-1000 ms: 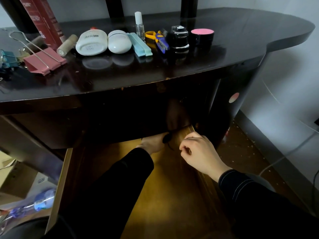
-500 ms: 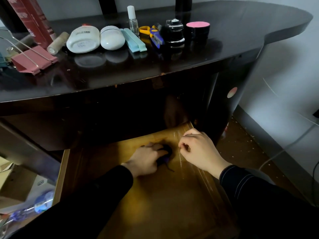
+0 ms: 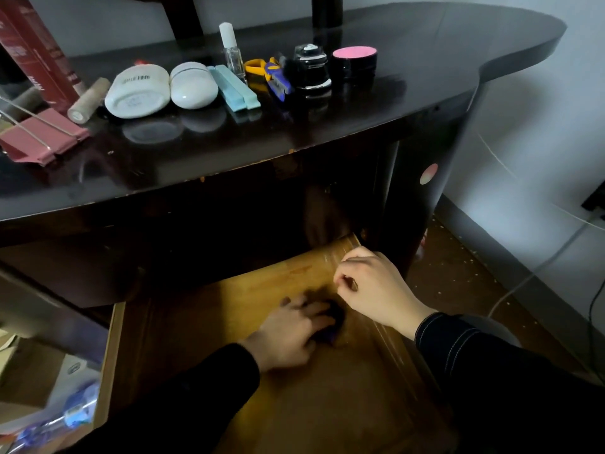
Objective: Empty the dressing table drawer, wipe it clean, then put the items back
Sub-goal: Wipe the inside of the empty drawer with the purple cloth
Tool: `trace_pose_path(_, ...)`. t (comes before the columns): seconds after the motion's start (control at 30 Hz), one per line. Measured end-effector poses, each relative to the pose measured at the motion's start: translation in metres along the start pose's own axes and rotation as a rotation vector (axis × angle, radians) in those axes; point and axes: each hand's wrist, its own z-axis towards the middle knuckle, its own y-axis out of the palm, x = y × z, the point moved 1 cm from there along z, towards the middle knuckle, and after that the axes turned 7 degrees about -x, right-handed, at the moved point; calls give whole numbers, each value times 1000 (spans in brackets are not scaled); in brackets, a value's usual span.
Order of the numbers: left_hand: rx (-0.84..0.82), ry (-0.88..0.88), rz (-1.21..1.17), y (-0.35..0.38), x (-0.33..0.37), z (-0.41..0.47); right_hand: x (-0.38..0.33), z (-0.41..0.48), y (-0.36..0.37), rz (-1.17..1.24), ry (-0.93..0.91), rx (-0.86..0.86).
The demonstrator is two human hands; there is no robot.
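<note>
While the drawer (image 3: pixel 229 290) stands pulled out from under the tabletop (image 3: pixel 327 126), long axis running from the table towards the person, the left hand (image 3: pixel 288 332) spreads flat-fingered over a dark cloth (image 3: pixel 332 319), pressing it onto the wooden floor near the right side. The cloth is a crumpled wad with no clear direction. The right hand (image 3: pixel 373 290) has its fingers curled over the drawer's right wall, just beside the cloth. Up top sit two white cases (image 3: pixel 137 91), blue clips (image 3: pixel 235 88), a polish bottle (image 3: pixel 232 50), scissors (image 3: pixel 262 68), a pink-lidded jar (image 3: pixel 355 62) and a pink binder clip (image 3: pixel 45 136).
</note>
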Motion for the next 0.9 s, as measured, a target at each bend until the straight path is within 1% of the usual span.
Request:
trace_pose_path(0.07, -12, 104, 21, 10, 6, -16, 1, 0, 0, -1, -1, -1)
trace_pose_path(0.1, -13, 115, 31, 10, 4, -18, 1, 0, 1, 3, 2, 1)
trace_pose_path(0.13, -4, 87, 30, 8, 0, -14, 1, 0, 1, 7, 2, 6)
trace_pose_path(0.3, 94, -301, -98, -11, -19, 26, 0, -1, 1, 4, -4, 22)
trace_pose_path(0.33, 95, -335, -93, -12, -15, 30, -1, -1, 1, 0, -4, 17)
trace_pose_path(0.37, 94, -328, -65, -11, -9, 32, -1, -1, 0, -4, -5, 12)
trace_pose_path(0.43, 70, -206, -10, -3, 9, 25, -1, -1, 0, -4, -4, 10)
trace_pose_path(0.57, 22, 193, 26, 18, 48, -12, 0, 0, 1, -9, 6, 0)
trace_pose_path(0.63, 7, 310, 47, 27, 58, -27, 1, 0, 2, 0, 2, 13)
trace_pose_path(0.67, 6, 326, 56, 28, 57, -28, 1, 0, 2, 5, 0, 19)
trace_pose_path(0.7, 12, 311, 61, 28, 53, -26, 1, 0, 3, 8, -1, 21)
trace_pose_path(0.73, 20, 257, 55, 25, 46, -21, 1, 0, 3, 7, -2, 23)
trace_pose_path(0.77, 39, 170, 29, 20, 37, -14, 1, 0, 2, 4, -1, 24)
trace_pose_path(0.87, 93, -165, -76, 2, 8, 13, -1, 1, 0, -8, 0, 28)
trace_pose_path(0.9, 104, -243, -100, -2, 2, 20, -2, 1, -1, -11, -5, 23)
